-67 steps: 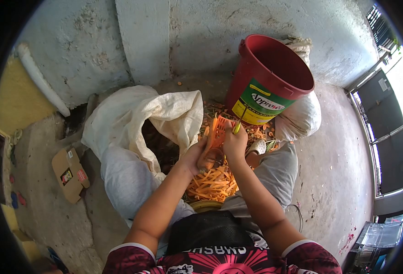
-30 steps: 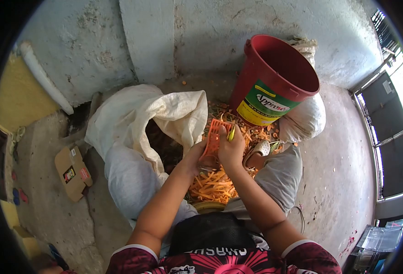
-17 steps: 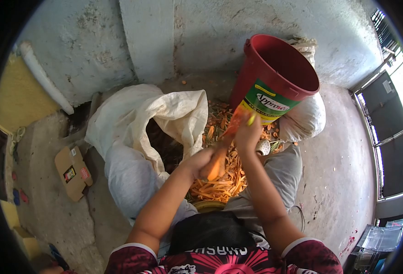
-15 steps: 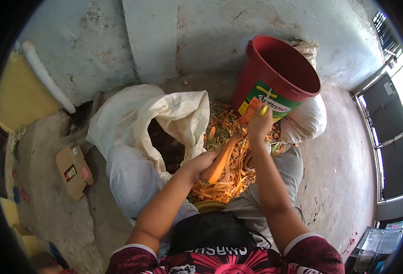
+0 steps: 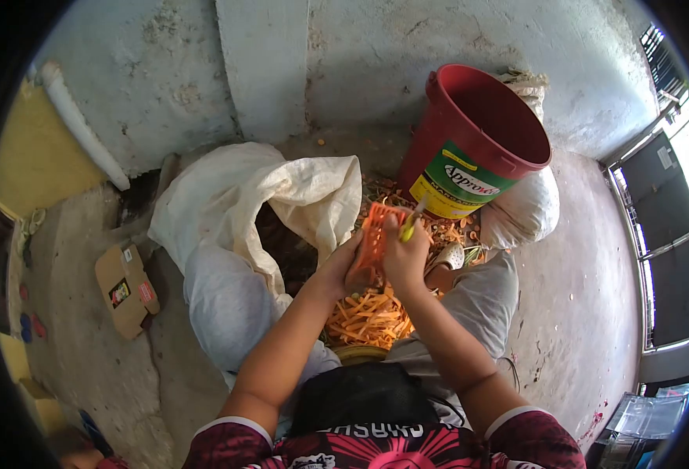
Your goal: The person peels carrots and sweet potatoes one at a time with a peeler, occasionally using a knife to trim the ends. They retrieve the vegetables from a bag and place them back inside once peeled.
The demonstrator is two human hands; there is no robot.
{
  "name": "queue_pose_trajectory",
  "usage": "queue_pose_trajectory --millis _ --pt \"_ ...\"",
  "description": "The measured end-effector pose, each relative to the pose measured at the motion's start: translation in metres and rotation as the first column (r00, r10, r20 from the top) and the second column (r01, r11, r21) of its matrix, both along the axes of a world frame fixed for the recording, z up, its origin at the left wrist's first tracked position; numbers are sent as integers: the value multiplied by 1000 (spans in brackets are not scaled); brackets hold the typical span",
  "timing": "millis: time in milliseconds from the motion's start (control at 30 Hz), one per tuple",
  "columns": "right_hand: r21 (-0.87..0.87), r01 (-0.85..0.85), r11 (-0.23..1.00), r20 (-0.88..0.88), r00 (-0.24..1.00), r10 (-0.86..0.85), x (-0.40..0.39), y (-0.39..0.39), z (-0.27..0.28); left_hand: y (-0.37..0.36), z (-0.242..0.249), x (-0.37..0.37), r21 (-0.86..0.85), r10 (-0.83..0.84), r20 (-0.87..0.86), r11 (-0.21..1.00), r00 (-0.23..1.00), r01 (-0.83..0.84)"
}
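My right hand (image 5: 405,254) is closed around an orange, slotted plastic peeler (image 5: 375,233). A small knife with a yellow handle (image 5: 408,229) is tucked in the same hand, its blade pointing up and away. My left hand (image 5: 340,266) is wrapped round a carrot (image 5: 360,277), most of it hidden behind the peeler and fingers. The peeler lies over the carrot, and both hands are close together. Beneath them is a heap of orange carrot peelings (image 5: 369,320), with the rim of a yellowish container (image 5: 360,352) at its near edge.
A white woven sack (image 5: 321,181) gapes open by my left leg, dark inside. Beyond the peelings stands a dark red bucket (image 5: 418,148) with a green and yellow label; a filled sack (image 5: 528,205) is behind it. Flattened cardboard (image 5: 128,291) lies at left. My sandalled foot (image 5: 447,258) is right.
My right hand has come down and toward my left with the peeler and knife, so the peeler now covers the carrot. My left hand has moved slightly up and forward.
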State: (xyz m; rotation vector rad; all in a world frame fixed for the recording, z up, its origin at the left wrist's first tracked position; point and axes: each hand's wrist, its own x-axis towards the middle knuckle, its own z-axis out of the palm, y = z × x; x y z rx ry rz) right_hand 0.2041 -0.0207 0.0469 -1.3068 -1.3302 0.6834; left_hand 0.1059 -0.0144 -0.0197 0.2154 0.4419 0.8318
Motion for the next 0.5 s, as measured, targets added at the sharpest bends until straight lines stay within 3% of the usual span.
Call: queue_pose_trajectory --millis 167,267,333,367,467,500 --pt "-38 63 997 128 990 -58 -6 -6 -1 -4 12 7 -32 92 -160 995 983 -98" --pt "-60 89 994 184 980 -77 -3 0 -5 -2 2 -4 69 -38 17 997 999 37" --pt "-114 88 990 212 975 -62 -3 -1 5 -3 12 -5 69 -42 -26 997 999 44" --pt "-54 98 994 242 967 -82 -3 0 5 -2 16 -5 68 -44 -47 997 998 47" --pt "89 166 982 284 941 -185 0 12 -8 4 14 -22 323 -293 16 906 956 272" --pt "114 221 969 270 931 -244 9 28 -17 0 16 -19 241 -235 -151 933 960 266"
